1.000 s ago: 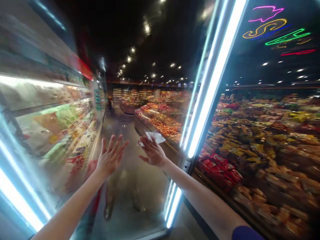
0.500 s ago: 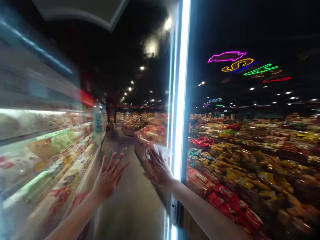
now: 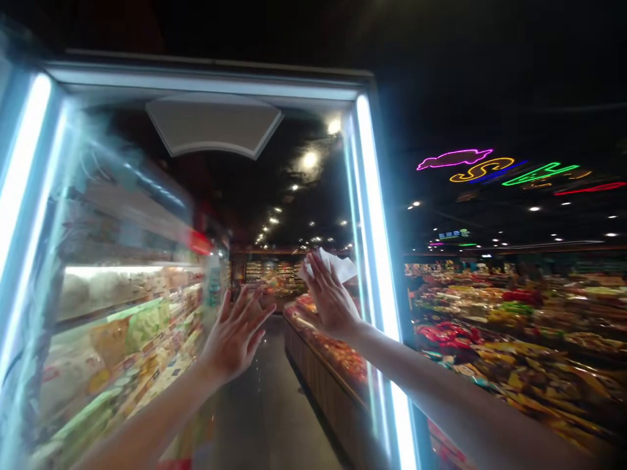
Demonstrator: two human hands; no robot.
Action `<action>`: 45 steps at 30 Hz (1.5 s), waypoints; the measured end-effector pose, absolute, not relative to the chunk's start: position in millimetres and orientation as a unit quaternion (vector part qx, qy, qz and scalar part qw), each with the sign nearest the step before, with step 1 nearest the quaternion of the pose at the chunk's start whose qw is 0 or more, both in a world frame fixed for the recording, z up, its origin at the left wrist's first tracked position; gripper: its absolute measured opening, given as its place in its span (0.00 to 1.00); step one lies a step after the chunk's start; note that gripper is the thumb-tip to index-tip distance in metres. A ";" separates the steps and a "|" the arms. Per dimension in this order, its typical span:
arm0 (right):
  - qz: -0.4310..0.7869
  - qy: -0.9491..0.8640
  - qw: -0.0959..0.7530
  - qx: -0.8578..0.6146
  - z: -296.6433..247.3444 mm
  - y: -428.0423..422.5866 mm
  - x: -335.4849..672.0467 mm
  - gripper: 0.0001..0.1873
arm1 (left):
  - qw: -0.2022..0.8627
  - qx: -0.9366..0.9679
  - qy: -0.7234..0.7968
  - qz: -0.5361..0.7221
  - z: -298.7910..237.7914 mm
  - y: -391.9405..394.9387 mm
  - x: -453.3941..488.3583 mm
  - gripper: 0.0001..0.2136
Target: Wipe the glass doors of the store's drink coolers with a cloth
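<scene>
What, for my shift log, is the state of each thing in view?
Left hand, open, fingers spread.
Right hand, open, fingers extended.
White sheet, creased, partly covered by the right hand.
Tube lights, lit.
Neon signs, lit.
Ceiling lights, lit.
Right-side packets, heaped.

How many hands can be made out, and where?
2: the left hand, fingers spread, left of centre; the right hand, just right of centre, higher, over a white tissue, beside the right light strip. Any in the blurred background can't be made out.

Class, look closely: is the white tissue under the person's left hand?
No, the tissue is under the right hand, apart from the left hand.
</scene>
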State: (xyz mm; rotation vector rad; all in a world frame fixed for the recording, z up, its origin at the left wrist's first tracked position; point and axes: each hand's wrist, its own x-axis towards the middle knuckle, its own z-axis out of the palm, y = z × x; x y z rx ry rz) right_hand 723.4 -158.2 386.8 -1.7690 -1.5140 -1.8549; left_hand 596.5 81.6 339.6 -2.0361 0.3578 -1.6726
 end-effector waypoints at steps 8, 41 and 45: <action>-0.637 -0.513 0.066 -0.572 433.7 -127.9 711.2 0.50 | 0.214 -0.737 0.088 -0.635 392.1 106.9 582.2 0.31; -0.633 -0.492 0.045 -0.596 577.4 60.8 592.5 0.56 | 0.178 -0.737 0.013 -0.651 465.3 254.1 483.6 0.26; -0.596 -0.572 -0.051 -0.561 601.8 66.6 583.1 0.55 | 0.168 -0.735 0.007 -0.656 480.4 250.6 480.5 0.26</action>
